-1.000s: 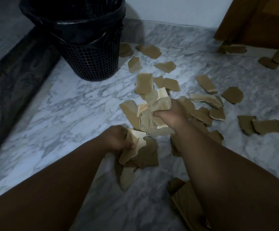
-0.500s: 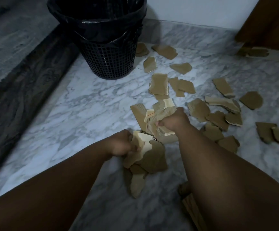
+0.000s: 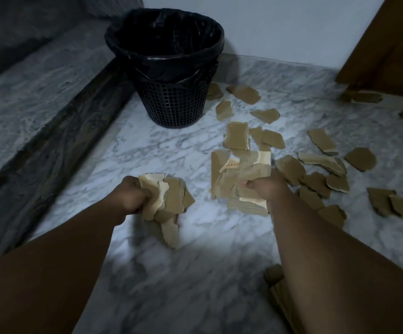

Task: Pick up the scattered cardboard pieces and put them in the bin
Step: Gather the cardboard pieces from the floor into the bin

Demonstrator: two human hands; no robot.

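Since they parted, left grip [image 3: 131,196] and right grip [image 3: 266,189] each clench a cardboard wad [image 3: 170,198]. Bin [image 3: 171,104], upper centre, nearer: drop next.

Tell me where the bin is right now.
Head view, upper centre: the black bin stands on the marble floor beside the dark step at its left, loose cardboard pieces just right of its base.

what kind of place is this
Probably an indoor corner of a home, maybe a hallway: marble floor, a white wall, a wooden door and a lined plastic bin.
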